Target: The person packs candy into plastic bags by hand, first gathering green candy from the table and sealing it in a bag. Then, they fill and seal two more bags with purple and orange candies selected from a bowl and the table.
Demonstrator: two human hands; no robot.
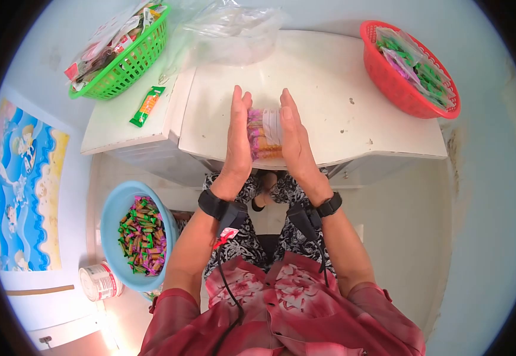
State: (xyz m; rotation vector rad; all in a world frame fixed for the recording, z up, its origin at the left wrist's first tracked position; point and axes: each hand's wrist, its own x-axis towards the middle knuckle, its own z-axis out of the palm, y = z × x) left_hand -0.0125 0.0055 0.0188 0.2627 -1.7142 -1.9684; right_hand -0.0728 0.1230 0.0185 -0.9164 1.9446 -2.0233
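A bundle of small wrapped candies (262,144), with purple and orange wrappers, lies at the front of the white table (323,77). White paper strips (271,126) cover its right part. My left hand (239,133) is against the bundle's left side, palm inward and fingers stretched forward. On the other side my right hand (296,136) mirrors it, its straight fingers beside the white strips. The bundle sits between the two palms, its sides partly hidden by them. How firmly they press cannot be told.
A green basket (124,68) of packets and a single green-orange packet (147,107) are at the left. Clear plastic bags (234,35) lie at the back, a red basket (400,95) at the right. Below left stand a blue basin (112,231) of candies and a white bucket (99,282).
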